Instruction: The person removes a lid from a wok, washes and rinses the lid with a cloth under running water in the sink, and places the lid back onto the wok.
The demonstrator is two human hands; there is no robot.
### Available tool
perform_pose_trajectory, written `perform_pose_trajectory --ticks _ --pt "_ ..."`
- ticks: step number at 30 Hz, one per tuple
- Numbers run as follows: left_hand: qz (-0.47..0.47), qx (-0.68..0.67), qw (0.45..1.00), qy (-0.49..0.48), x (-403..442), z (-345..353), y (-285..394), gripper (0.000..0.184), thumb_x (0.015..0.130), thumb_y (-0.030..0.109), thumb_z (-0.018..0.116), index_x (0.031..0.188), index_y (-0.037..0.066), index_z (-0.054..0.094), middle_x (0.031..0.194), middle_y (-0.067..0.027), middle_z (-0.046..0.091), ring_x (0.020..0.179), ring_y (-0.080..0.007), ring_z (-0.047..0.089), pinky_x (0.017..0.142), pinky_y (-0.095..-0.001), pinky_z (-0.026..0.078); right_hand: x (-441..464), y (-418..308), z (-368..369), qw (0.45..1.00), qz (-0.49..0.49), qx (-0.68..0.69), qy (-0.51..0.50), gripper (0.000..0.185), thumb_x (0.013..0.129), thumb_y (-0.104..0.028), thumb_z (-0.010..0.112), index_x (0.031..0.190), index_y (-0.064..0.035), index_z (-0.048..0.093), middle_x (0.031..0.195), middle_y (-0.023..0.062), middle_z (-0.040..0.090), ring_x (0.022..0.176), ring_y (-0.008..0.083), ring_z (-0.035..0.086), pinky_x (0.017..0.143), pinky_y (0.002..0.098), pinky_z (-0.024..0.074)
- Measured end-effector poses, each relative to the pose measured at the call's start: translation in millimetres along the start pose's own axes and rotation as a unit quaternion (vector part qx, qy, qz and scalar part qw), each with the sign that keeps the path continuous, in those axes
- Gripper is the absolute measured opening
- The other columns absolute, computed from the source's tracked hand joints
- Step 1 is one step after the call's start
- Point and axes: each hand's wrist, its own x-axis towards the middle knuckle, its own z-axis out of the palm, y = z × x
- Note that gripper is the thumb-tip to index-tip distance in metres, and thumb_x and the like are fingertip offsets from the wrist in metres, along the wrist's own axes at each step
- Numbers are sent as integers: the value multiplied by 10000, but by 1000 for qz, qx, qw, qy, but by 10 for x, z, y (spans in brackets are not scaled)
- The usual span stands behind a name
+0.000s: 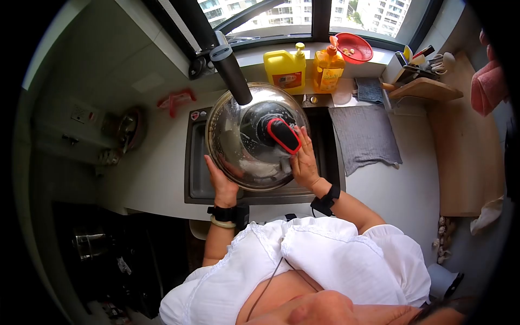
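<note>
A large round glass pot lid point(238, 146) with a metal rim and soap suds on it is over the dark sink point(199, 176). Its black handle with a red edge point(284, 135) points up. My left hand point(222, 181) grips the lid's rim at the lower left, thumb along the edge. On the right part of the lid, my right hand point(306, 162) presses a pale, wet cloth point(285, 164) against the glass beside the handle. Much of that cloth is hidden under the fingers. A dark faucet point(232, 73) hangs over the lid's far side.
A yellow jug point(286, 70) and an orange pump bottle point(328, 70) stand behind the sink, near a red colander point(355, 49). To the right lie a grey cloth point(365, 135), a knife holder point(410, 67) and a wooden board point(425, 89). Red gloves point(176, 99) are at left.
</note>
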Motion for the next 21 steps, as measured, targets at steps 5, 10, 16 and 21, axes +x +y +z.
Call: perform_pose_trajectory --ticks 5,10,16,21 --pt "-12 11 999 -36 -4 -8 123 647 979 577 401 1379 73 463 1369 -61 513 1234 -224 488 1058 -353 384 676 356 -170 992 -35 66 -105 581 890 -49 409 1468 -84 367 1547 136 288 1464 345 150 1189 450 129" --pt "-23 46 997 -50 0 22 125 655 981 572 404 1382 57 457 1379 -71 507 1249 -226 481 1069 -360 377 1465 148 -275 939 -210 19 -272 469 986 -219 437 1453 -186 411 1540 114 305 1467 316 146 1193 437 135" --pt "-28 56 996 -64 12 -12 84 666 974 581 408 1383 57 454 1380 -76 507 1251 -230 481 1082 -366 366 1652 345 -137 938 -163 79 -294 439 1017 -304 411 1441 -190 424 1502 149 367 1418 348 270 1160 425 245" --pt "-32 -3 998 -61 47 -50 49 648 976 588 394 1375 84 469 1356 -61 523 1230 -232 490 1067 -370 375 716 915 14 971 78 194 -114 514 1012 -237 422 1474 -39 319 1517 193 329 1436 330 255 1156 361 227"
